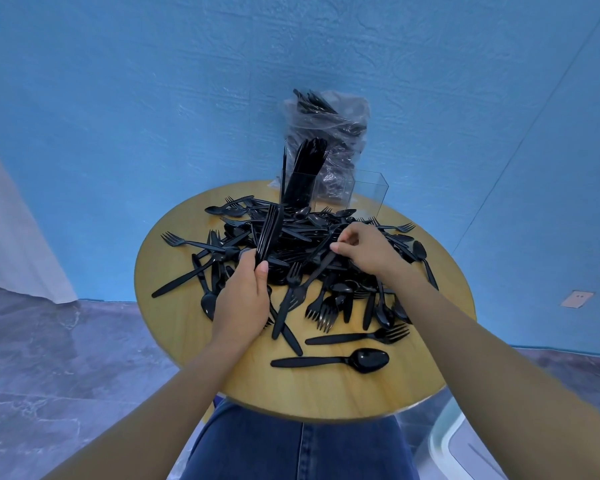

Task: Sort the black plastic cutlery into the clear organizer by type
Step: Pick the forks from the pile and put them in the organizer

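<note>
A heap of black plastic cutlery [302, 251] covers the round wooden table [326, 389]: forks, spoons and knives mixed. My left hand [245, 296] grips a stacked bundle of black knives [269, 230], blades pointing up and away. My right hand [364, 249] pinches a single black knife [321, 268] lying in the heap. The clear organizer [368, 192] stands at the table's far edge; its left compartment [300, 188] holds upright black cutlery, its right compartment looks empty.
A clear plastic bag [329, 133] with more black cutlery leans against the blue wall behind the organizer. A lone spoon [333, 361] and a fork [357, 337] lie near the table's front. My denim-clad lap sits under the near edge.
</note>
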